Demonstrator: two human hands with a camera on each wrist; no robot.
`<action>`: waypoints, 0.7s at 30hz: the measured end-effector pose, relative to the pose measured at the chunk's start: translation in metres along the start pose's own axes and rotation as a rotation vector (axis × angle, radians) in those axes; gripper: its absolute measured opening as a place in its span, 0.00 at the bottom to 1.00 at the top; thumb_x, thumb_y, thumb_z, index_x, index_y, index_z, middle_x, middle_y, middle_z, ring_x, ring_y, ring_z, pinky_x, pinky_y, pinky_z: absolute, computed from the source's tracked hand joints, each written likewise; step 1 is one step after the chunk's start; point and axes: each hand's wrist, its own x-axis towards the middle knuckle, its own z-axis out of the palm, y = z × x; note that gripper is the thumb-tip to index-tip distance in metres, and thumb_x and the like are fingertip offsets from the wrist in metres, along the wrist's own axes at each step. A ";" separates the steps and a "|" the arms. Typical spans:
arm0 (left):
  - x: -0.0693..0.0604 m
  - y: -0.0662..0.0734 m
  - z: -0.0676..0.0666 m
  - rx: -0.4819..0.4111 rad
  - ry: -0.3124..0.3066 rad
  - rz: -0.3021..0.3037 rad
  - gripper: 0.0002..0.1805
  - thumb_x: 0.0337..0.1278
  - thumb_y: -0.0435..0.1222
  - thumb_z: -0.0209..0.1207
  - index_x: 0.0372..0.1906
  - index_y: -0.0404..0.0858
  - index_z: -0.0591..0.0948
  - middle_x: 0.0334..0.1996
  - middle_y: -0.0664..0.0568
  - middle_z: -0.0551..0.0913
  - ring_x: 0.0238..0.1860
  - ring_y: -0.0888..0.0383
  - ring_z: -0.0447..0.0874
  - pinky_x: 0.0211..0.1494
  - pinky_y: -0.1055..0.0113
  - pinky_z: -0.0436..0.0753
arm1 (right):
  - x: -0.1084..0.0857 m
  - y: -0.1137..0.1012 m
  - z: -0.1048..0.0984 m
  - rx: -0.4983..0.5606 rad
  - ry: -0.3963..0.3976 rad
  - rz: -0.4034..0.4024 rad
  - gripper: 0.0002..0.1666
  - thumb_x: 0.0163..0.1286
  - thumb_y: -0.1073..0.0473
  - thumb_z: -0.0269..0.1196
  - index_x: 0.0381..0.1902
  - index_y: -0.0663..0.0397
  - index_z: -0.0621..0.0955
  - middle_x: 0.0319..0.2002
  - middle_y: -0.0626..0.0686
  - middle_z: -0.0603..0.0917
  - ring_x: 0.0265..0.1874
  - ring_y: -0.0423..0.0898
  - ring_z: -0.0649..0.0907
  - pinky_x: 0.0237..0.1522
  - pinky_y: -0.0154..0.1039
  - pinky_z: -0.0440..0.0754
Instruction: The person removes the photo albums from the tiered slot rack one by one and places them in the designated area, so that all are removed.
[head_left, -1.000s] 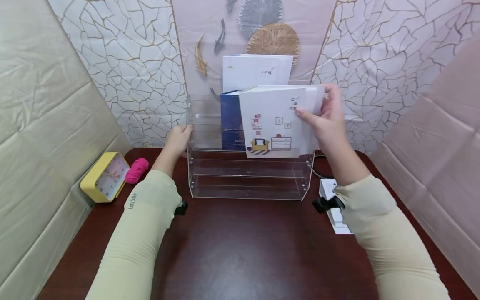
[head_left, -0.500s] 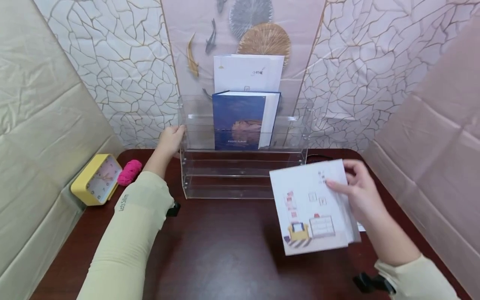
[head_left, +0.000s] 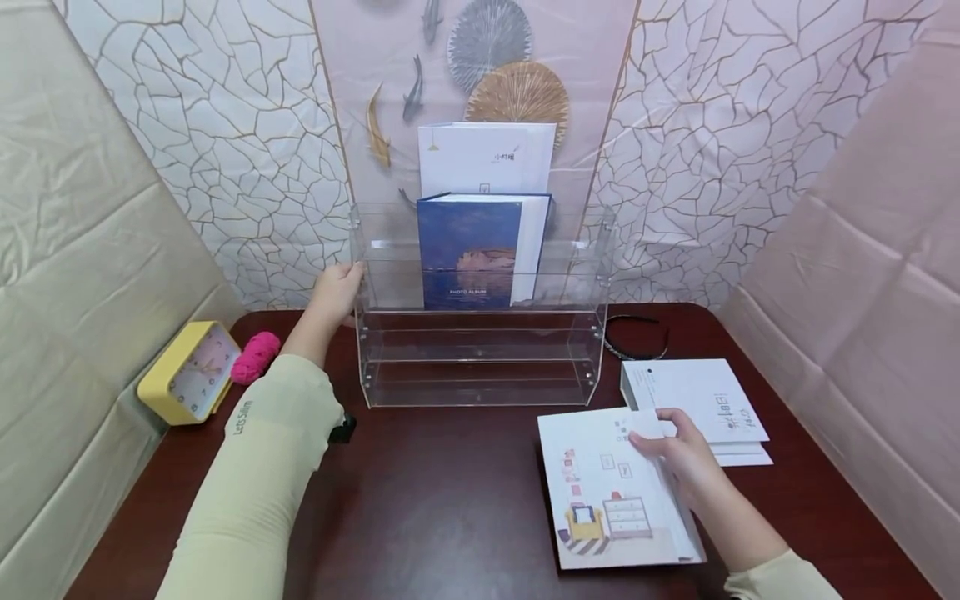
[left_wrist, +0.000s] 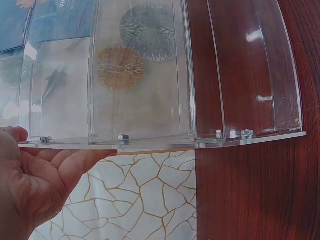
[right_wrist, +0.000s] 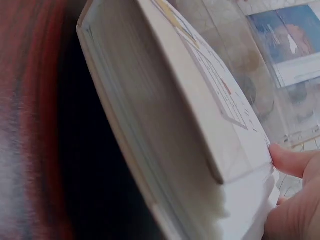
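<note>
My right hand [head_left: 686, 454] grips a thick white photo album [head_left: 600, 487] by its right edge, thumb on the cover. The cover shows a drawn yellow armchair and a dresser. In the right wrist view the album's page block [right_wrist: 145, 110] is seen edge-on, close to the table. My left hand [head_left: 335, 292] holds the left side panel of a clear acrylic rack [head_left: 480, 393]; in the left wrist view the fingers [left_wrist: 65, 167] lie against the panel's outer side. A blue photo album [head_left: 468, 250] stands in the rack, with a white album [head_left: 480, 154] upright behind it.
Another white album [head_left: 697, 404] lies on the table at the right, near a dark headband [head_left: 637, 337]. A yellow clock [head_left: 187, 372] and a pink yarn bundle [head_left: 256, 357] sit at the left. Patterned cloth walls [head_left: 255, 158] enclose the dark table [head_left: 427, 500].
My right hand has taken the white album out from in front of the blue one and carried it down to the right front of the table. The left hand stays on the rack.
</note>
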 end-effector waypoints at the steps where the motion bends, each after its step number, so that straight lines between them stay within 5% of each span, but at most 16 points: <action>1: 0.000 -0.001 0.000 -0.001 -0.003 -0.001 0.27 0.71 0.49 0.37 0.48 0.26 0.72 0.39 0.33 0.71 0.40 0.40 0.76 0.30 0.54 0.87 | -0.001 0.002 -0.002 -0.002 0.005 0.012 0.37 0.61 0.62 0.65 0.63 0.61 0.58 0.41 0.53 0.78 0.29 0.42 0.81 0.30 0.34 0.82; 8: 0.001 -0.003 -0.004 -0.016 -0.012 0.007 0.29 0.71 0.49 0.37 0.56 0.27 0.71 0.46 0.30 0.71 0.40 0.40 0.79 0.29 0.55 0.87 | -0.007 0.012 -0.011 -0.047 0.025 0.068 0.42 0.59 0.59 0.67 0.65 0.62 0.58 0.46 0.59 0.76 0.31 0.42 0.80 0.32 0.35 0.82; 16: 0.001 -0.001 -0.002 -0.006 0.004 0.020 0.24 0.71 0.48 0.38 0.37 0.29 0.71 0.32 0.37 0.71 0.32 0.44 0.79 0.29 0.52 0.86 | 0.006 0.018 0.001 -0.191 0.096 0.087 0.48 0.52 0.53 0.72 0.63 0.70 0.62 0.54 0.70 0.71 0.40 0.51 0.78 0.37 0.35 0.79; 21: 0.001 -0.002 0.000 0.005 0.001 0.025 0.24 0.70 0.49 0.38 0.32 0.31 0.68 0.29 0.39 0.70 0.32 0.43 0.79 0.28 0.54 0.86 | 0.009 0.017 0.007 -0.223 0.137 0.057 0.44 0.51 0.54 0.73 0.59 0.69 0.65 0.49 0.70 0.75 0.32 0.47 0.81 0.30 0.35 0.80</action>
